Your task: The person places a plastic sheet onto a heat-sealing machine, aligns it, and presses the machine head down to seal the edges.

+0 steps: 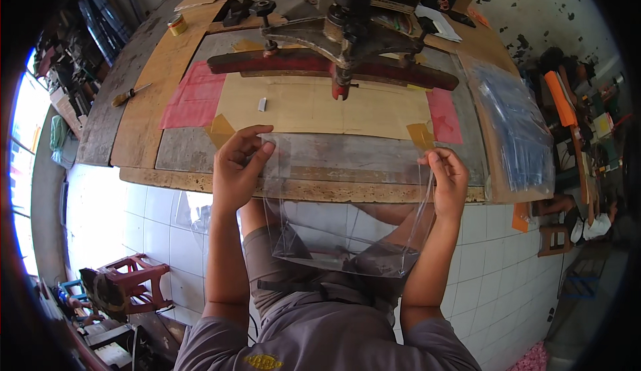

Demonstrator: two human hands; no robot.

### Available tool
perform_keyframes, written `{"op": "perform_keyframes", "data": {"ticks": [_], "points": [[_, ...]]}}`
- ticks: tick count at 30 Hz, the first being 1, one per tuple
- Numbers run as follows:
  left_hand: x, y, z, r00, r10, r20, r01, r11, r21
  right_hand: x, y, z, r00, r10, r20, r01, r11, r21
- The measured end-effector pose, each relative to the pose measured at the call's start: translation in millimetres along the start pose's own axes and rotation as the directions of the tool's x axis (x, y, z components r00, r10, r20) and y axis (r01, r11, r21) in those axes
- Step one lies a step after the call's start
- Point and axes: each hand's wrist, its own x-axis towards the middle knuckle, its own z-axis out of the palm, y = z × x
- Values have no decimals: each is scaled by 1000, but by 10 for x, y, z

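A clear plastic sheet (340, 251) hangs in front of me, its folded lower part sagging over my lap. My left hand (242, 164) pinches its upper left corner between thumb and fingers. At the upper right corner, my right hand (446, 174) grips the same sheet with bent fingers. The sheet's top edge lies near the front edge of a tan board (320, 107) taped to the grey machine bed. Over that board hangs a press head with a long red bar (294, 61). A small white piece (262, 105) rests on the board.
Stacked clear plastic sheets (517, 134) lie on the right of the table. A screwdriver (127, 95) and a yellow tape roll (177, 25) lie at the left. A red stool (137, 281) stands on the tiled floor; another person (591, 227) sits at the far right.
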Motion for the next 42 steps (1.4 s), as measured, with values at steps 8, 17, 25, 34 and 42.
{"op": "perform_keyframes", "data": {"ticks": [8, 17, 25, 34, 42], "points": [[7, -17, -3, 999, 37, -18, -38, 998, -46, -17, 6, -5, 1000, -3, -9, 3, 1000, -23], [-9, 38, 7, 999, 44, -26, -46, 995, -88, -3, -3, -13, 1000, -21, -3, 21, 999, -40], [-6, -6, -18, 1000, 7, -21, -9, 999, -54, -3, 12, -22, 1000, -7, -9, 7, 1000, -27], [-1, -54, -17, 999, 35, -33, -37, 998, -55, -15, 8, -26, 1000, -10, -7, 10, 1000, -16], [1, -42, -39, 1000, 13, -14, -14, 1000, -4, -12, 4, -22, 1000, -4, 1, 5, 1000, -4]]}}
